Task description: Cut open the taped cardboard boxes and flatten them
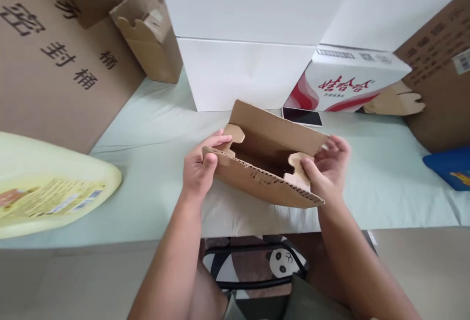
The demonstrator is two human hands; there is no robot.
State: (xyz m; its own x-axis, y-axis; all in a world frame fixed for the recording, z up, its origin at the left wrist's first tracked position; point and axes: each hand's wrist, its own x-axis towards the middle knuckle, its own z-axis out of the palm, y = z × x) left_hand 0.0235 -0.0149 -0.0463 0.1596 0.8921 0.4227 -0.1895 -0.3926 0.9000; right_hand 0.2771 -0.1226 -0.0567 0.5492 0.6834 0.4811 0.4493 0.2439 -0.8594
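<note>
Between my two hands is a small brown cardboard box [271, 190], tilted, with its top open and its flaps raised. My left hand [200, 165] grips the left end, thumb on the near wall and fingers by the notched side flap. At the right end, my right hand [330, 168] has its thumb on the other notched flap and its fingers behind the box. The inside looks dark, and its bottom is hard to make out. Beyond the box, a phone [301, 116] lies on the pale green cloth [147, 124].
White boxes [242, 70] stand at the back, beside a white carton with red lettering [345, 85]. A large carton [47, 65] and a smaller open box [150, 40] are at left, near a yellow bottle [55, 187]. At right are a folded cardboard piece [394, 100] and a blue item [450, 167].
</note>
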